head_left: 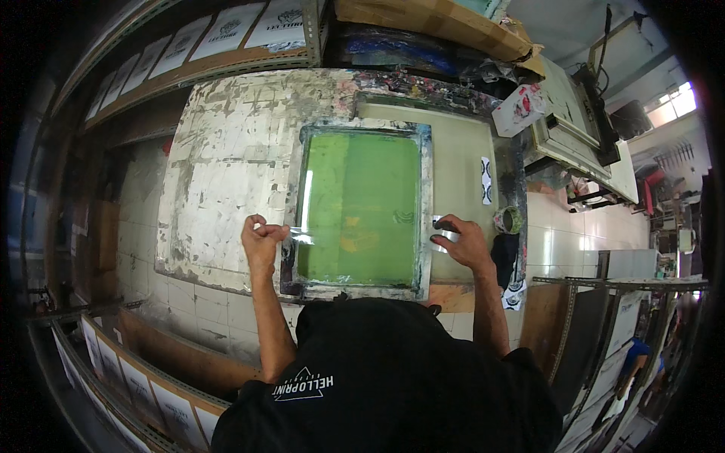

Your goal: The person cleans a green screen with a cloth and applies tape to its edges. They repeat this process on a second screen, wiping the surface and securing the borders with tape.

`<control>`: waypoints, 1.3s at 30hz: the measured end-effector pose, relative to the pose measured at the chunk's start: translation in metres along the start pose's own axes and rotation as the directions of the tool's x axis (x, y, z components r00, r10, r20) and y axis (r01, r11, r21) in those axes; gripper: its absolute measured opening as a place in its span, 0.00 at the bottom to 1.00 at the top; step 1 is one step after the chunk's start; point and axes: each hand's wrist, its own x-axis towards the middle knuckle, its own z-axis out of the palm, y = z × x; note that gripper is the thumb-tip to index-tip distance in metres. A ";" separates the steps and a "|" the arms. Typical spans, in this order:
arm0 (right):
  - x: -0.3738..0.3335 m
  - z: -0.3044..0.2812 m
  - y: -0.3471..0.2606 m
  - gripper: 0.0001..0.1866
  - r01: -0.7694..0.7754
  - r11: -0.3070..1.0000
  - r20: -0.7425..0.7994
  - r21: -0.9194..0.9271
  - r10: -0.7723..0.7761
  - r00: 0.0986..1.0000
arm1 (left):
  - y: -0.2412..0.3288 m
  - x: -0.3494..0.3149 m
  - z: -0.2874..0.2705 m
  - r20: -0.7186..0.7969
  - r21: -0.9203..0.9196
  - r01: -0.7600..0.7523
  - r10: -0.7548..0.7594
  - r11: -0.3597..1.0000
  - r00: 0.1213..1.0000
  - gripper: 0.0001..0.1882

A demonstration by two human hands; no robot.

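A screen-printing frame (427,174) with green mesh (362,174) lies flat on the worktable before me. Faint orange and dark marks show on the mesh. My left hand (261,240) is at the frame's left edge, fingers curled and thumb and forefinger pinched. Beyond the right edge, my right hand (464,240) has its thumb and forefinger bent toward the frame. Shiny patches beside both hands look like the ends of a clear film (303,237) held over the mesh; its outline is hard to make out.
A stained worktable (226,158) extends left. At right are a patterned strip (485,181), a paint-smeared can (509,220), a black cloth (504,260) and a red-stained white box (519,110). Shelves (204,64) stand far left, with a cardboard piece (438,26) at the back.
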 end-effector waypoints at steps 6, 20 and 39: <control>-0.006 -0.017 -0.046 0.09 0.062 0.974 -0.155 0.219 -0.028 0.987 | 0.051 -0.009 -0.017 -0.029 -0.073 -0.099 0.097 0.992 0.995 0.24; -0.080 -0.119 -0.266 0.04 0.802 0.494 -0.305 -0.337 -0.863 0.403 | 0.213 -0.089 -0.145 -0.220 -0.311 -0.912 0.913 0.268 0.343 0.22; -0.025 -0.070 -0.140 0.15 0.394 0.824 -0.704 -0.408 -0.558 0.439 | 0.221 -0.118 -0.156 -0.398 -0.309 -0.926 0.854 0.218 0.334 0.20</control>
